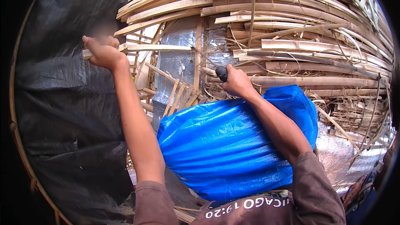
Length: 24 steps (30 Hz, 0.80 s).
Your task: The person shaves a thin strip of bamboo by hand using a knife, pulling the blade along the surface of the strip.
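My left hand, at the upper left, is closed round one end of a pale split bamboo strip. The strip runs level to the right, away from my fist. My right hand, near the middle, grips the dark, rounded handle of a knife. Its thin blade slants up and left, and its tip meets or overlaps the strip's right end; I cannot tell whether they touch. Below both hands, a blue tarpaulin covers my lap.
Long split bamboo pieces lie stacked beyond and right of my hands, with curly shavings among them. Black plastic sheeting hangs on the left. Short slats and silvery sheeting show between my arms. A silvery floor sheet lies at right.
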### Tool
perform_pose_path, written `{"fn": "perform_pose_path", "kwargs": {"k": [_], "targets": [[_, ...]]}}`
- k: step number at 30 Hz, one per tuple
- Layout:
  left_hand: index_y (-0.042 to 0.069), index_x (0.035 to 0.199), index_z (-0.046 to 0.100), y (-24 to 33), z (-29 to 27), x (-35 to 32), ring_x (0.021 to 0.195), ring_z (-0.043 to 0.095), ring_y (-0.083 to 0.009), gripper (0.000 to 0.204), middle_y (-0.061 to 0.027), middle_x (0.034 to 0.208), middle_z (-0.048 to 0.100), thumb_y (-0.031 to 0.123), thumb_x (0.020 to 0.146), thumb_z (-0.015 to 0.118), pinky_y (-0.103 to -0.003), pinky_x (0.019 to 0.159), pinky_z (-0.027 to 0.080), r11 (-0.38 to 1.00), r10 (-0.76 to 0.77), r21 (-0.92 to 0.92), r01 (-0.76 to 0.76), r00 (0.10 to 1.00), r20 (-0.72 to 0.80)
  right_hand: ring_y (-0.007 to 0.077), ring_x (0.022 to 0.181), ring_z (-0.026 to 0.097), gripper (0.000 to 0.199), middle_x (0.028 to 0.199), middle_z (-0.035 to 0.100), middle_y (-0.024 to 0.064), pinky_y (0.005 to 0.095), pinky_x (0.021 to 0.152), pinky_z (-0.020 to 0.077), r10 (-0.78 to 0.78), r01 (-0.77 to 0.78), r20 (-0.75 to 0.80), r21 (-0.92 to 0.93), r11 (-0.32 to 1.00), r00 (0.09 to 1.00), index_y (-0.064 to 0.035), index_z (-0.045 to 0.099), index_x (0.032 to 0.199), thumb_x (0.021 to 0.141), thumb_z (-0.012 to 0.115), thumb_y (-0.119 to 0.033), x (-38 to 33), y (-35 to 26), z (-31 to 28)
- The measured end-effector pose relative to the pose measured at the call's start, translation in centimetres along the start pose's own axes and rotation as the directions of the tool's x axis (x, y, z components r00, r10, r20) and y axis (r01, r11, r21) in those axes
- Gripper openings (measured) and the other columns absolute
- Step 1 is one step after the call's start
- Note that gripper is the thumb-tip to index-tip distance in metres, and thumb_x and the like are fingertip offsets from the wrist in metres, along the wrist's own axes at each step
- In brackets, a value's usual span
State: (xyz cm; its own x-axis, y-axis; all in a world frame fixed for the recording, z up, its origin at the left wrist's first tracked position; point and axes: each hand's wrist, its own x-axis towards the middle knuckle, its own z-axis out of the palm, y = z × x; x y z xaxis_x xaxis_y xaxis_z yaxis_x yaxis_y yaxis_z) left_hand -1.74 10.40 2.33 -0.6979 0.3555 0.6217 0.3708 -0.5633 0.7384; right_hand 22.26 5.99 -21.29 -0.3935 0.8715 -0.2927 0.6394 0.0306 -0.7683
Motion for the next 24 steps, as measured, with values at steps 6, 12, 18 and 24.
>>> {"fn": "perform_pose_path", "kwargs": {"k": [6, 12, 18, 24], "targets": [[0.014, 0.069, 0.022, -0.6, -0.7, 1.3, 0.039, 0.024, -0.0082, 0.044, 0.0016, 0.046, 0.029, 0.031, 0.104, 0.043, -0.028, 0.039, 0.019, 0.988, 0.040, 0.155, -0.007, 0.977, -0.211, 0.0473, 0.085, 0.064, 0.040, 0.087, 0.066, 0.0292, 0.0557, 0.078, 0.0504, -0.139, 0.141, -0.026, 0.079, 0.987, 0.990, -0.0014, 0.051, 0.108, 0.071, 0.064, -0.007, -2.2, -3.1, -0.2], [0.006, 0.083, 0.031, -1.4, -1.9, 2.4, 0.039, 0.034, -0.0111, 0.031, -0.0018, 0.049, 0.039, 0.028, 0.103, 0.041, -0.030, 0.038, 0.031, 0.970, 0.039, 0.241, 0.035, 0.954, -0.298, 0.0492, 0.089, 0.062, 0.041, 0.090, 0.065, 0.0304, 0.0565, 0.080, 0.0487, 0.038, -0.037, -0.027, 0.034, 0.999, 0.999, -0.0016, 0.050, 0.107, 0.069, 0.064, -0.005, -0.8, 0.1, 1.8], [0.006, 0.078, 0.030, -1.8, -3.0, 2.7, 0.039, 0.037, -0.0118, 0.035, -0.0024, 0.051, 0.040, 0.028, 0.103, 0.041, -0.029, 0.038, 0.032, 0.964, 0.092, 0.267, -0.005, 0.945, -0.313, 0.0522, 0.079, 0.061, 0.039, 0.079, 0.063, 0.0315, 0.0582, 0.075, 0.0469, -0.241, 0.247, -0.059, 0.115, 0.962, 0.969, -0.0025, 0.049, 0.105, 0.070, 0.064, -0.008, -2.9, -4.5, -0.3], [0.003, 0.085, 0.032, -1.3, -3.2, 2.0, 0.040, 0.040, -0.0137, 0.032, -0.0034, 0.051, 0.042, 0.028, 0.103, 0.041, -0.030, 0.038, 0.033, 0.965, 0.061, 0.259, 0.036, 0.933, -0.355, 0.0501, 0.088, 0.062, 0.037, 0.089, 0.065, 0.0306, 0.0570, 0.079, 0.0491, 0.010, -0.009, -0.050, 0.016, 1.000, 0.999, -0.0007, 0.049, 0.105, 0.071, 0.062, -0.005, -0.7, 0.5, 1.4]]}}
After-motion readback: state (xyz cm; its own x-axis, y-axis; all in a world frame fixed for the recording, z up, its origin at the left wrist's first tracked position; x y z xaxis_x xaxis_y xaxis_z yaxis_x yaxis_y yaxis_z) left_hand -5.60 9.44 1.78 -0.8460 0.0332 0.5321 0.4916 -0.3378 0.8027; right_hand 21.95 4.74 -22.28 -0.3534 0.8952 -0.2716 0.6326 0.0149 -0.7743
